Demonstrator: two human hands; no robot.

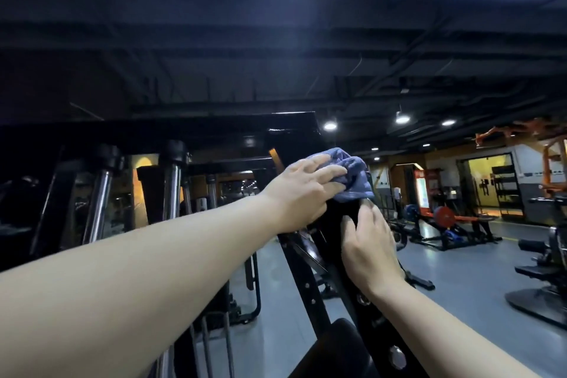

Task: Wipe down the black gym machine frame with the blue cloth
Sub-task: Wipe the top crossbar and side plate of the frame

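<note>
My left hand (302,193) is up on the blue cloth (356,178). My fingers are spread out and lie almost straight on top of it, pushing it against the black frame (302,267). I cannot see my thumb. The cloth is bunched up, high on the slanted bar of the frame, just above my right hand (369,245). My right hand holds the same bar lower down, with the thumb on one side and the fingers bent round the other. My two hands are close together. Shiny poles (98,202) stand on my left. Far off on the grey floor (460,270) is an orange weight (444,215).
</note>
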